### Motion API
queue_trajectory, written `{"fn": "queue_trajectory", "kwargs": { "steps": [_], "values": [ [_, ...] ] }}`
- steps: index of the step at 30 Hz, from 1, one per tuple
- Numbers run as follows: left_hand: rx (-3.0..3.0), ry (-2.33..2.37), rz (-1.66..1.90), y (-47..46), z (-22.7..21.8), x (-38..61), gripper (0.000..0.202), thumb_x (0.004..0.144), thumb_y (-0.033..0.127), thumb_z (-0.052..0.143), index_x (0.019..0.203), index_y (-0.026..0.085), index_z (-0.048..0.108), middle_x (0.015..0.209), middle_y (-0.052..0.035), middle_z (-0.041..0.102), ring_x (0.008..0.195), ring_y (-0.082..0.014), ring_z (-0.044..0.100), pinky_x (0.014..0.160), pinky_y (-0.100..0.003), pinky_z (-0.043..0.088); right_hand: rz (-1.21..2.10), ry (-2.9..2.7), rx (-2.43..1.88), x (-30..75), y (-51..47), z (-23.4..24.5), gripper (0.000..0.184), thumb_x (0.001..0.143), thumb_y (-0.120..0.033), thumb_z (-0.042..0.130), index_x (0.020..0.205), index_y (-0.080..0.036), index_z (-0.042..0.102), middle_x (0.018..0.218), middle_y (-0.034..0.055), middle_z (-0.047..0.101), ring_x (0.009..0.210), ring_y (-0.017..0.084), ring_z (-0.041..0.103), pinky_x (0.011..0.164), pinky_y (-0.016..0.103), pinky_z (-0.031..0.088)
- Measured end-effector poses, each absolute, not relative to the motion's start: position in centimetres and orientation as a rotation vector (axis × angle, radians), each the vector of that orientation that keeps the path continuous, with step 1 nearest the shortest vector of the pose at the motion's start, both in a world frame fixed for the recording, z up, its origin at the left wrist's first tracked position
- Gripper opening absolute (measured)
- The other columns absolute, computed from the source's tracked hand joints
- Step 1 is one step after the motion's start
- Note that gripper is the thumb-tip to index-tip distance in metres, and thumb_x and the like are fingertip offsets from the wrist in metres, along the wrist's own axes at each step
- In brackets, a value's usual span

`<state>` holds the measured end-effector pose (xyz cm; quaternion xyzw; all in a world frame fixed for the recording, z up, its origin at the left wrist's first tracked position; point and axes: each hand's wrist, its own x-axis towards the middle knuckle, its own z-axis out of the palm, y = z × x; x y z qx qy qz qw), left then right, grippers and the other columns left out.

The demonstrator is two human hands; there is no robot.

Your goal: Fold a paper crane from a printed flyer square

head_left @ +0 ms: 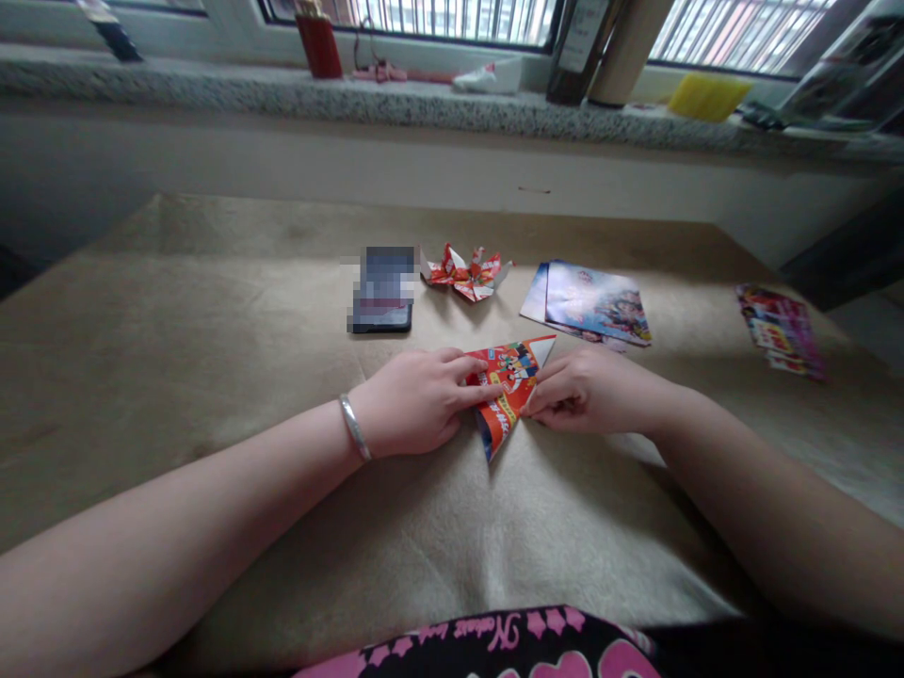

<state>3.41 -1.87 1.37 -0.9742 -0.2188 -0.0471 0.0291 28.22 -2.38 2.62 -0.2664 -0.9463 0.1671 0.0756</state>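
Note:
A folded piece of printed red-orange paper [509, 381], roughly triangular, lies on the table between my hands. One upper corner shows white, and its lower left edge curls open. My left hand [420, 400], with a silver bangle at the wrist, rests on the paper's left side, fingers stretched out and pressing on it. At the right edge of the sheet, my right hand [589, 391] is closed, thumb and fingers pinching the paper. Just beyond stand folded red-and-white paper figures [470, 273], touching or very close together.
A dark phone [383, 292], partly pixelated, lies left of the paper figures. Bluish printed sheets [597, 301] are stacked to their right, and pink-red printed papers [781, 331] lie farther right. Bottles, a red container [319, 45] and a yellow object [708, 97] line the stone windowsill [438, 108].

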Motion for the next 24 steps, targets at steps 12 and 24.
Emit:
{"fn": "queue_trajectory", "kwargs": {
  "steps": [12,24],
  "values": [
    [-2.989,-0.656,-0.161,-1.8,1.5,3.4,0.044,0.088,0.026,0.047,0.131,0.027,0.051,0.127,-0.0092,0.057,0.109,-0.0249,0.058,0.089,-0.038,0.050,0.634,-2.818,-0.733,27.7,-2.6,1.8,0.020,0.079,-0.016,0.054,0.082,-0.023,0.073,0.072,-0.0010,0.071,0.061,0.009,0.058,0.057,0.021,0.035],
    [-3.012,-0.671,-0.185,-1.7,1.3,3.3,0.045,0.087,0.024,0.047,0.132,0.027,0.051,0.129,-0.0077,0.056,0.111,-0.0240,0.056,0.093,-0.038,0.049,0.736,-2.785,-0.687,27.2,-2.9,1.3,0.021,0.078,-0.015,0.056,0.086,-0.024,0.074,0.080,0.0001,0.073,0.069,0.011,0.063,0.062,0.021,0.041]
  ]
}}
